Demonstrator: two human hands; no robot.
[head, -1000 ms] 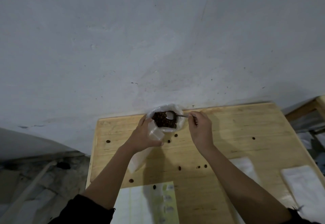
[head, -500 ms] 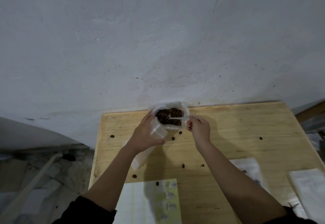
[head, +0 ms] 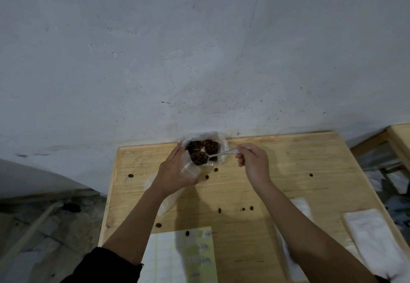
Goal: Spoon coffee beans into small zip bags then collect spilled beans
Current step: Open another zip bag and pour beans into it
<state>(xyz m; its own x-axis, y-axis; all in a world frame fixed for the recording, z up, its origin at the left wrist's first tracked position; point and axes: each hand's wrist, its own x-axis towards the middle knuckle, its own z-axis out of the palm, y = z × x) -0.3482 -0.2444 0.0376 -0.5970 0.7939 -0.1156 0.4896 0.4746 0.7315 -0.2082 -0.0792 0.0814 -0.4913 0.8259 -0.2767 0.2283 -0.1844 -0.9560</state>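
clear plastic spoon, heaped with dark brown coffee beans: handle pinched in right hand, bowl out to that hand's left, over open clear plastic bag of beans. small clear zip bag: gripped in curled fingers of left hand, mouth just beside spoon bowl. loose dark beans: scattered on pale wooden table near both hands.

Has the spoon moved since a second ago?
Yes: the spoon went from the middle of the bean bag to its near rim, toward the left hand.
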